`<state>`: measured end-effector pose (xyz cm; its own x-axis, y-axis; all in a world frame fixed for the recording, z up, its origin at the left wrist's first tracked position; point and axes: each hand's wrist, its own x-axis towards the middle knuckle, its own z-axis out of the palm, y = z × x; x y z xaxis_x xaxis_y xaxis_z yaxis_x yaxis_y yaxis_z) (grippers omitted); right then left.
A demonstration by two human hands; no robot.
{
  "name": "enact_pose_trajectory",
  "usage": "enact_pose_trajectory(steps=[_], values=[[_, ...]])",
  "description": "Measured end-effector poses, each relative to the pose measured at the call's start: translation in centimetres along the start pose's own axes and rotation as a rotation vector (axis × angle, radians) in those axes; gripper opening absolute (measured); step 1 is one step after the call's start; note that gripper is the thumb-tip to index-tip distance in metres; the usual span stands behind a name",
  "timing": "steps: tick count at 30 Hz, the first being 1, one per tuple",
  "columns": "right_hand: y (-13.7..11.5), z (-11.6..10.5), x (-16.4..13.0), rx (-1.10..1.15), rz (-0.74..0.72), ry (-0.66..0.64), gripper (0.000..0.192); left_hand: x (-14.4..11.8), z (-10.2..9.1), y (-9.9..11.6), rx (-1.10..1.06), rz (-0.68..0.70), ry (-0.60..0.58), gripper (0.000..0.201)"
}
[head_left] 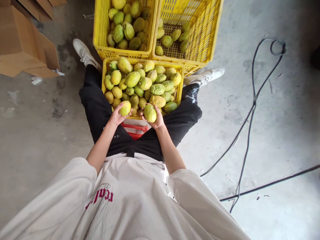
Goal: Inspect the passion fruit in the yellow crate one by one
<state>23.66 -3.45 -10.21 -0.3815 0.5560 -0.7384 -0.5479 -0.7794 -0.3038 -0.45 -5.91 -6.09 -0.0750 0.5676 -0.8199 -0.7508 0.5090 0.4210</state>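
Observation:
My left hand (117, 115) is closed around a round yellow-green lemon (125, 108), holding it over the near edge of a full yellow crate. Just to the right, a second lemon (150, 113), greener and oval, rests in my right hand (158, 118) with the fingers curled about it. Both fruits are apart from each other. Below and beyond my hands, the near yellow crate (181, 71) sits between my legs, heaped with lemons of mixed green and yellow. Some have bumpy, ridged skin, such as a yellow one (157, 101) close to my right hand.
Two more yellow crates stand behind: the left crate (96, 30) holds many lemons, the right crate (203, 33) only several. Something red (136, 128) shows between my thighs. Cardboard boxes (25, 43) lie at the upper left. A black cable (254, 100) loops across the concrete floor.

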Motion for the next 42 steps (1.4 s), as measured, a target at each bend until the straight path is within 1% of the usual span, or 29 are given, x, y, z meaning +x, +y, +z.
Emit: enact_pose_trajectory(steps=[6, 10, 13, 16, 19, 21, 22, 23, 25, 27, 28, 29, 30, 31, 32, 33, 34, 36, 37, 38, 39, 40, 41, 42], values=[[-0.1, 0.8, -0.4, 0.006, -0.045, 0.011, 0.030, 0.3, 0.0, -0.3, 0.000, 0.017, -0.023, 0.014], [-0.3, 1.3, -0.9, -0.011, -0.037, -0.001, 0.028, 0.2, 0.0, -0.9, 0.072, 0.013, -0.057, 0.026], [-0.3, 1.6, -1.2, -0.063, -0.028, -0.004, 0.024, 0.1, 0.1, -1.2, 0.095, 0.016, -0.069, 0.030], [-0.3, 1.7, -1.5, -0.111, 0.018, 0.047, 0.028, 0.3, 0.2, -1.0, 0.057, 0.011, -0.018, 0.029], [-0.7, 2.8, -1.1, -0.094, 0.098, 0.132, 0.024, 0.7, 0.2, -0.7, -0.041, -0.020, 0.084, 0.027], [-1.7, 4.6, 0.3, -0.068, 0.124, 0.144, 0.019, 0.9, 0.1, -0.6, -0.091, -0.032, 0.140, 0.023], [-2.6, 5.9, 1.3, -0.072, 0.108, 0.114, 0.019, 0.9, 0.1, -0.6, -0.104, -0.035, 0.159, 0.020], [-3.7, 7.5, 2.6, -0.067, 0.036, 0.056, 0.020, 0.8, 0.0, -0.7, -0.111, -0.040, 0.182, 0.017], [-6.7, 11.5, 5.3, -0.068, -0.171, -0.087, 0.024, 0.5, 0.0, -0.8, -0.129, -0.055, 0.222, 0.015], [-9.9, 15.7, 7.6, -0.102, -0.329, -0.225, 0.033, 0.2, 0.0, -0.7, -0.116, -0.071, 0.258, 0.020], [-11.2, 17.5, 8.4, -0.110, -0.405, -0.267, 0.035, 0.1, 0.1, -0.7, -0.105, -0.073, 0.270, 0.023], [-12.0, 18.9, 8.8, -0.094, -0.462, -0.285, 0.033, 0.1, 0.3, -0.5, -0.094, -0.072, 0.281, 0.024], [-12.3, 19.6, 8.8, -0.084, -0.498, -0.296, 0.032, 0.0, 0.4, -0.4, -0.084, -0.068, 0.286, 0.025], [-12.0, 19.7, 8.6, -0.096, -0.515, -0.305, 0.032, 0.0, 0.6, -0.2, -0.076, -0.065, 0.291, 0.025], [-11.1, 19.0, 8.0, -0.129, -0.506, -0.302, 0.033, -0.1, 0.7, -0.1, -0.069, -0.064, 0.295, 0.025], [-9.7, 17.6, 7.2, -0.185, -0.472, -0.280, 0.032, -0.1, 0.8, 0.0, -0.062, -0.065, 0.296, 0.025], [-7.9, 15.7, 6.3, -0.263, -0.421, -0.244, 0.032, -0.2, 0.8, 0.0, -0.054, -0.067, 0.298, 0.025], [-4.0, 10.9, 4.2, -0.491, -0.253, -0.113, 0.031, -0.5, 0.6, 0.0, -0.032, -0.071, 0.300, 0.020], [-2.3, 8.4, 3.3, -0.632, -0.152, -0.019, 0.027, -0.7, 0.5, -0.1, -0.018, -0.067, 0.300, 0.019], [-0.8, 6.2, 2.7, -0.693, -0.093, 0.046, 0.020, -0.8, 0.4, -0.2, 0.003, -0.052, 0.306, 0.019], [0.2, 4.3, 2.4, -0.732, -0.054, 0.089, 0.011, -0.8, 0.4, -0.3, 0.029, -0.029, 0.318, 0.021], [0.8, 2.9, 2.5, -0.768, -0.036, 0.125, 0.008, -0.8, 0.7, -0.3, 0.058, -0.003, 0.333, 0.023], [1.1, 1.9, 2.9, -0.801, -0.034, 0.158, 0.011, -0.6, 1.3, -0.3, 0.085, 0.022, 0.343, 0.027], [1.1, 1.3, 3.5, -0.828, -0.042, 0.174, 0.011, -0.4, 2.3, -0.2, 0.111, 0.046, 0.344, 0.029]])
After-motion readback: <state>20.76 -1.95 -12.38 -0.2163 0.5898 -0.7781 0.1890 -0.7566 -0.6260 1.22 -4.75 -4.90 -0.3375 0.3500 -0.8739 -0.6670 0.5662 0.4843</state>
